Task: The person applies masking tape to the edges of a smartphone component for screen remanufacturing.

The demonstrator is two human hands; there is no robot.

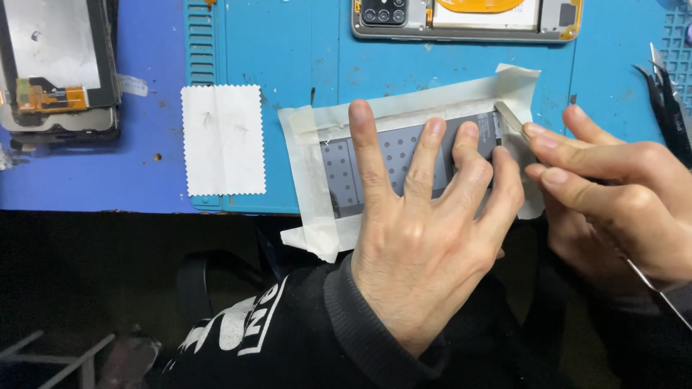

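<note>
Blue work mat (303, 50) is covering the bench, and a dark lap with a black sleeve (375, 324) is sitting closest to the camera, below the bench edge. Just past the sleeve, the left hand (425, 238) is lying flat with 4 fingers spread, pressing down on a thin grey panel (396, 155) with rows of small dots; it is not gripping, only pushing down. This grey panel is resting at the near edge of the mat, framed by pale masking tape (306, 194) that is sticking out around it. The right hand (613, 209) is pinching a thin metal tool (509, 117) between thumb and fingers, closed tight on it, and the flat tip is touching the panel's far right corner. The panel looks light, thin and easy to bend or crack, so it is probably best held flat with wide fingers or by its edges, not by 1 corner. The tape looks soft and sticky. To the left, a white cloth (222, 140) with zigzag edges is lying on the mat. Black tweezers (667, 108) are lying at the right. Farther back, an open phone (465, 18) is showing its insides, and a screen part (58, 65) is sitting at the far left.
</note>
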